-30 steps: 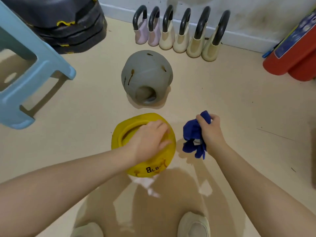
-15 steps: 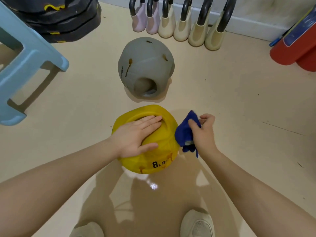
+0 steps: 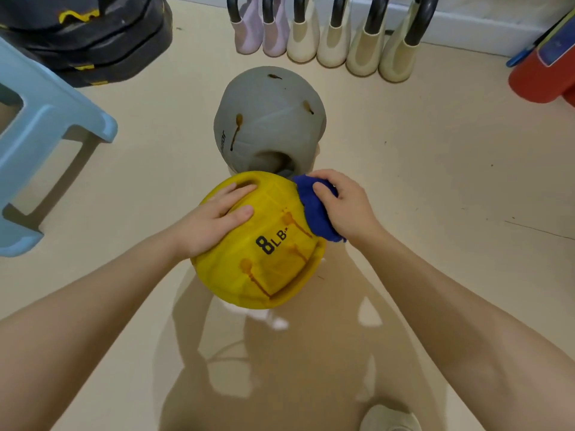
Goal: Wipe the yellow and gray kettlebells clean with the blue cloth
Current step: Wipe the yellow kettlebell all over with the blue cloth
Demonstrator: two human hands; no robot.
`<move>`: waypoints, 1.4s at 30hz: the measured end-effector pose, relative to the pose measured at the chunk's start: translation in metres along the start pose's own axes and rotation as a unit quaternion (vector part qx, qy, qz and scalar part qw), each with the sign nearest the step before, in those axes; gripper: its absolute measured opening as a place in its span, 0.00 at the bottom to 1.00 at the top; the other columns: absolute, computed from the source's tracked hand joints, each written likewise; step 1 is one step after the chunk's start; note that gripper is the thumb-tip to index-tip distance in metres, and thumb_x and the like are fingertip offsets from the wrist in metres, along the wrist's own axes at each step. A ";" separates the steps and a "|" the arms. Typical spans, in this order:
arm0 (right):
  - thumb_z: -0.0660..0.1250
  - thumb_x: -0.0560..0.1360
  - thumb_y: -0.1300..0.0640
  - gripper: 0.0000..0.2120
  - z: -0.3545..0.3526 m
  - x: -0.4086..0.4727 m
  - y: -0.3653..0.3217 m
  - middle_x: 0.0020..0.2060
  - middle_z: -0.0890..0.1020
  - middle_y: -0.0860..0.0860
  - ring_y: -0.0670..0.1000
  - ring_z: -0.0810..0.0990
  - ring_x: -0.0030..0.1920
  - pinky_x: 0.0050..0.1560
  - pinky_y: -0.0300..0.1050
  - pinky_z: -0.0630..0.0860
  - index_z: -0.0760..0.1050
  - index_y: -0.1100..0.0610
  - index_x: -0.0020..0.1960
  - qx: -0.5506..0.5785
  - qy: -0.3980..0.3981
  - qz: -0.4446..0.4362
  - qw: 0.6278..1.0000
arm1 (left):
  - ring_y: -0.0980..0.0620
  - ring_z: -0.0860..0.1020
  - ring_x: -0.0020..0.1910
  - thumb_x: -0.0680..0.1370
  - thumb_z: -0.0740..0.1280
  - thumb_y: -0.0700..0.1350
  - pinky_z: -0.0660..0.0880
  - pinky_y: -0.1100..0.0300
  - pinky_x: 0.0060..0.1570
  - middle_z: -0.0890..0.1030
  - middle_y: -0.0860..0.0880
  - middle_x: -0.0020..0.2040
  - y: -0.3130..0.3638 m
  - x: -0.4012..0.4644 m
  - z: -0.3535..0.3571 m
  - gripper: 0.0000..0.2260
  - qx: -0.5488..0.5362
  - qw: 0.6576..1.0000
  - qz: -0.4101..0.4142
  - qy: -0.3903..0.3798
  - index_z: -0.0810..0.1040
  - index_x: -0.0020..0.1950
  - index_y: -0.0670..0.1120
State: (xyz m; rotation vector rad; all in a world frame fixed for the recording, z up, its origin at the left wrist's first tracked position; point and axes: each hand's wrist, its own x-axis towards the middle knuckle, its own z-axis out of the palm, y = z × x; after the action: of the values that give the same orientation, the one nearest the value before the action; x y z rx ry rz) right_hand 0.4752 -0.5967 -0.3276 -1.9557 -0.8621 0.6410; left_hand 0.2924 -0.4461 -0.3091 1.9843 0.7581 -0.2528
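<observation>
The yellow kettlebell [image 3: 273, 262], marked 8 LB and streaked with brown stains, is tilted toward me on the floor. My left hand [image 3: 214, 219] lies flat on its upper left side, fingers near the handle slot. My right hand [image 3: 345, 206] presses the blue cloth [image 3: 314, 213] against the kettlebell's upper right edge. Just behind stands the gray kettlebell [image 3: 267, 119], which also bears brown drips and is touched by neither hand.
A light blue plastic stool [image 3: 46, 135] stands at the left. Black weights [image 3: 87, 35] are stacked at the far left. A row of small kettlebells [image 3: 326, 35] lines the wall. A red object [image 3: 541, 66] sits far right. My shoe [image 3: 389, 418] shows at the bottom.
My right hand brought the blue cloth from beside the yellow kettlebell onto its upper right edge. The kettlebell has tipped toward me, showing its stained face. My left hand stayed on top.
</observation>
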 end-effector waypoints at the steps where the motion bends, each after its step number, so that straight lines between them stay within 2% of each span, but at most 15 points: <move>1: 0.58 0.79 0.59 0.12 0.000 0.006 -0.003 0.56 0.79 0.50 0.46 0.73 0.53 0.52 0.37 0.67 0.75 0.54 0.59 -0.019 -0.009 -0.007 1.000 | 0.62 0.50 0.73 0.65 0.53 0.75 0.49 0.57 0.72 0.56 0.60 0.74 -0.002 -0.001 0.002 0.37 0.004 1.000 0.010 -0.006 0.58 0.72 0.64; 3: 0.59 0.79 0.57 0.11 0.001 0.013 -0.007 0.54 0.80 0.49 0.47 0.73 0.52 0.51 0.39 0.69 0.76 0.53 0.58 -0.038 -0.019 0.001 0.999 | 0.65 0.49 0.71 0.71 0.53 0.67 0.48 0.62 0.69 0.57 0.63 0.71 0.000 -0.001 0.007 0.30 0.012 0.999 0.036 -0.009 0.58 0.72 0.62; 5: 0.62 0.77 0.54 0.10 0.002 0.010 -0.016 0.53 0.80 0.50 0.48 0.75 0.51 0.52 0.43 0.71 0.76 0.52 0.57 -0.061 -0.027 0.006 0.998 | 0.66 0.49 0.70 0.73 0.54 0.62 0.47 0.65 0.67 0.58 0.62 0.71 0.004 0.000 0.008 0.28 0.023 0.998 0.050 -0.005 0.59 0.73 0.59; 9: 0.67 0.73 0.55 0.13 0.011 -0.023 -0.040 0.53 0.77 0.51 0.51 0.75 0.53 0.55 0.44 0.70 0.78 0.52 0.57 -0.110 -0.049 -0.067 0.990 | 0.62 0.49 0.72 0.75 0.54 0.62 0.48 0.62 0.68 0.57 0.57 0.76 0.009 0.003 0.008 0.28 0.022 0.999 0.045 0.004 0.57 0.74 0.58; 11: 0.66 0.74 0.54 0.14 0.015 -0.036 -0.047 0.54 0.75 0.49 0.50 0.75 0.52 0.53 0.45 0.71 0.77 0.51 0.59 -0.148 -0.074 -0.115 0.979 | 0.59 0.49 0.75 0.78 0.55 0.61 0.48 0.62 0.68 0.57 0.56 0.76 0.010 0.003 0.010 0.25 0.021 0.999 0.048 0.008 0.57 0.74 0.57; 14: 0.64 0.75 0.52 0.14 0.008 -0.023 -0.040 0.54 0.75 0.48 0.50 0.75 0.52 0.51 0.46 0.73 0.77 0.49 0.59 -0.172 -0.086 -0.147 0.970 | 0.61 0.50 0.73 0.77 0.55 0.62 0.48 0.62 0.68 0.57 0.56 0.76 0.007 0.004 0.012 0.25 0.015 0.999 0.051 0.013 0.59 0.73 0.58; 18: 0.61 0.76 0.56 0.12 -0.009 0.017 -0.001 0.53 0.77 0.52 0.53 0.75 0.53 0.48 0.43 0.70 0.78 0.50 0.57 -0.241 -0.058 -0.036 0.968 | 0.59 0.50 0.75 0.75 0.55 0.65 0.48 0.61 0.67 0.56 0.55 0.76 0.008 0.006 0.010 0.29 0.008 0.999 0.029 0.018 0.60 0.74 0.58; 21: 0.61 0.76 0.58 0.11 -0.002 0.005 0.003 0.51 0.80 0.54 0.53 0.75 0.52 0.49 0.40 0.67 0.79 0.53 0.55 -0.163 -0.038 -0.018 0.986 | 0.58 0.50 0.75 0.76 0.55 0.64 0.48 0.62 0.66 0.56 0.54 0.76 0.009 0.003 0.011 0.28 0.024 0.999 0.037 0.017 0.59 0.74 0.58; 24: 0.62 0.71 0.53 0.13 0.013 -0.026 -0.021 0.48 0.78 0.50 0.50 0.76 0.49 0.50 0.42 0.70 0.81 0.53 0.52 -0.093 -0.022 -0.111 0.989 | 0.63 0.50 0.71 0.76 0.54 0.58 0.48 0.63 0.67 0.57 0.55 0.76 0.009 -0.001 0.012 0.25 0.027 0.998 0.041 0.025 0.59 0.74 0.57; 28: 0.60 0.69 0.49 0.16 0.016 -0.034 -0.026 0.45 0.74 0.45 0.49 0.77 0.44 0.44 0.43 0.73 0.81 0.51 0.51 -0.105 -0.050 -0.190 0.975 | 0.63 0.49 0.71 0.76 0.54 0.58 0.49 0.62 0.67 0.57 0.55 0.76 0.007 -0.007 0.013 0.25 0.016 0.999 0.032 0.030 0.58 0.74 0.58; 33: 0.62 0.75 0.57 0.12 0.000 0.012 -0.011 0.52 0.76 0.53 0.53 0.75 0.52 0.54 0.48 0.72 0.79 0.53 0.56 -0.182 -0.014 -0.086 0.979 | 0.55 0.51 0.75 0.80 0.55 0.55 0.50 0.60 0.68 0.59 0.55 0.75 0.017 -0.003 0.017 0.22 -0.003 0.998 0.013 0.067 0.59 0.74 0.57; 36: 0.62 0.72 0.55 0.11 0.011 -0.013 -0.028 0.50 0.78 0.52 0.54 0.78 0.46 0.45 0.44 0.73 0.80 0.52 0.52 -0.181 -0.016 -0.161 0.970 | 0.54 0.53 0.75 0.79 0.55 0.55 0.51 0.60 0.68 0.60 0.54 0.75 0.013 0.001 0.017 0.22 -0.010 0.996 0.020 0.087 0.61 0.73 0.56; 39: 0.58 0.70 0.53 0.12 0.029 -0.050 -0.044 0.43 0.80 0.53 0.55 0.75 0.28 0.27 0.42 0.71 0.80 0.54 0.43 -0.233 -0.052 -0.309 0.921 | 0.56 0.53 0.75 0.80 0.56 0.53 0.50 0.64 0.67 0.61 0.55 0.74 0.003 -0.001 0.015 0.20 -0.028 0.995 0.031 0.086 0.62 0.72 0.57; 40: 0.58 0.71 0.54 0.12 0.031 -0.051 -0.046 0.41 0.80 0.53 0.54 0.74 0.26 0.24 0.41 0.68 0.80 0.55 0.42 -0.252 -0.063 -0.329 0.908 | 0.57 0.53 0.75 0.80 0.57 0.52 0.50 0.64 0.67 0.61 0.55 0.74 0.000 -0.002 0.014 0.20 -0.032 0.996 0.029 0.084 0.62 0.72 0.58; 42: 0.59 0.70 0.53 0.12 0.031 -0.040 -0.044 0.40 0.80 0.53 0.54 0.74 0.26 0.24 0.40 0.68 0.81 0.54 0.43 -0.250 -0.051 -0.328 0.910 | 0.57 0.54 0.74 0.80 0.58 0.52 0.51 0.62 0.69 0.61 0.55 0.74 -0.004 -0.003 0.013 0.19 -0.052 0.994 0.021 0.096 0.63 0.71 0.58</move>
State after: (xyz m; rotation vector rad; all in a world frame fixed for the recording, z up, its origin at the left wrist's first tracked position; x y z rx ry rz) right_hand 0.4136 -0.5955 -0.3005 -1.8833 -1.7801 0.1181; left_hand 0.2899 -0.4569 -0.3173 1.9425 0.8321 0.0033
